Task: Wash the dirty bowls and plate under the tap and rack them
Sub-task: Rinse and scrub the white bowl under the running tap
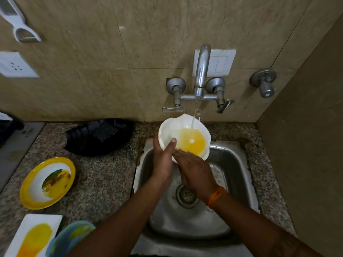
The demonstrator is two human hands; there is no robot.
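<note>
On the counter [104,175] at the left wait the dirty dishes: a white plate [35,236] smeared yellow at the near edge, a blue bowl [74,233] just beside it, and a yellow-rimmed bowl [47,182] farther back, likely queued within reach. Beyond them lies a black rack [100,136]. Over the sink [239,164], the left hand [163,160] grips the white bowl [168,130] by its near-left rim, thumb inside, tilting it under the tap [202,71] so water pools yellow. The right hand [194,173] reaches in at the near rim, fingers straight, seemingly to rub off the residue.
</note>
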